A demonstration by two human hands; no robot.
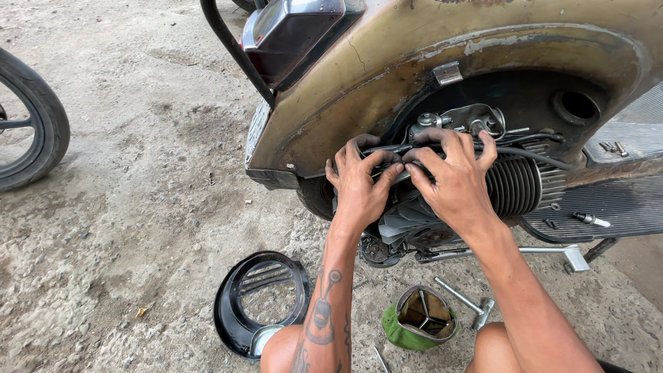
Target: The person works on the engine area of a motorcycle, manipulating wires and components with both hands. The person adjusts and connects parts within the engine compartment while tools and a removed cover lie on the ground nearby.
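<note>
An old scooter with a worn brass-coloured rear body panel (387,76) stands in front of me, its side cover off and the engine exposed. My left hand (359,183) and my right hand (457,178) both press on the dark engine part just left of the finned cylinder (516,185). The fingers of both hands curl over a black cable (532,156) and the top edge of that part. What lies under the palms is hidden. A carburettor with bright metal fittings (461,119) sits right above my fingers.
On the concrete by my knees lie a black round fan cover (257,302), a green cloth-wrapped tin (421,319) and a T-shaped socket wrench (464,302). Bolts rest on the ribbed floorboard (608,207). Another vehicle's tyre (38,121) stands at far left.
</note>
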